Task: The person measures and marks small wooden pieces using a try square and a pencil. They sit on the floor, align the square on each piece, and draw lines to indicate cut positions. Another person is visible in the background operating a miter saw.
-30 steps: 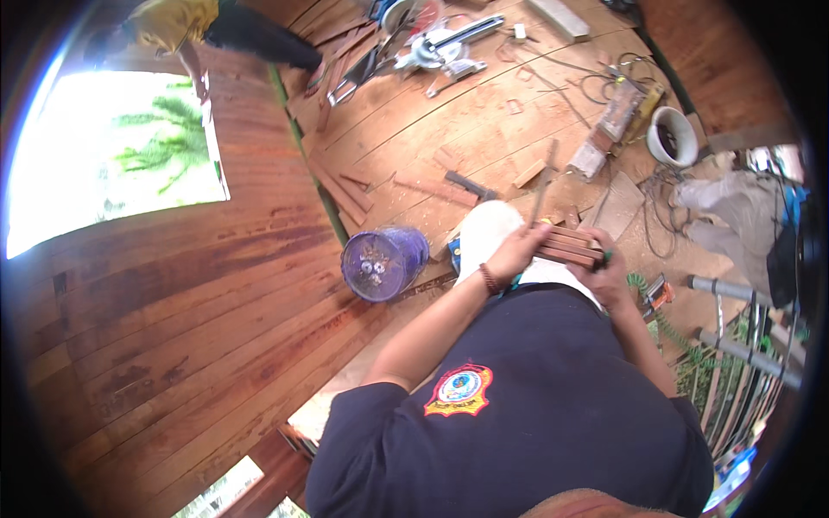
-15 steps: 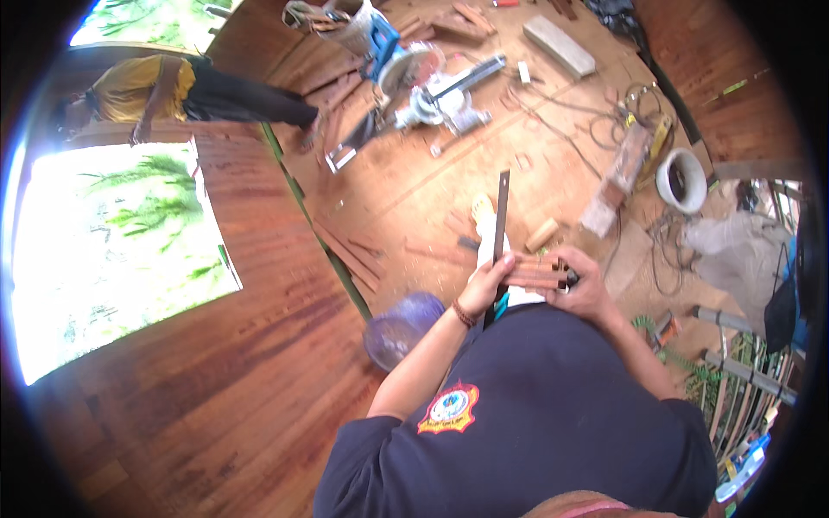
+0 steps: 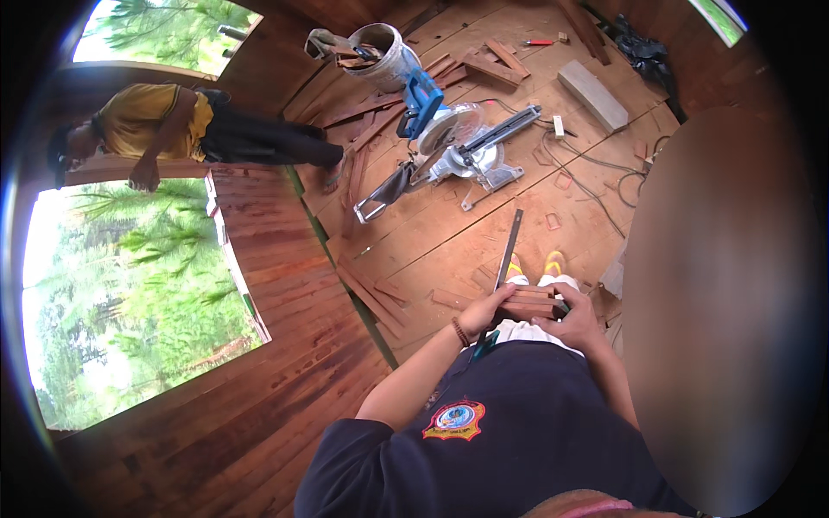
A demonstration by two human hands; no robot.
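Observation:
In front of my waist, both hands are closed around a small stack of reddish-brown wood pieces [image 3: 530,302]. My left hand [image 3: 484,314], with a beaded bracelet at the wrist, grips its left end. A long flat dark metal blade [image 3: 510,245], like a ruler or a square's arm, stands out past that thumb, pointing away from me. My right hand [image 3: 580,323] holds the right end, thumb on the near side and fingers over the far side. Something dark shows by the right fingers, too small to name.
A mitre saw [image 3: 466,151] stands on the board floor ahead, beside a white bucket [image 3: 401,66] of offcuts. Wood strips [image 3: 370,293] lie along the left wall. Another person [image 3: 164,121] stands by the window openings. Cables [image 3: 596,173] trail at right; a blurred brown shape [image 3: 725,328] hides that side.
The view has shifted, so the saw and floor appear lower. A blurred shape now covers the right side. Both hands keep hold of the wood pieces, whose ends are turned a little differently.

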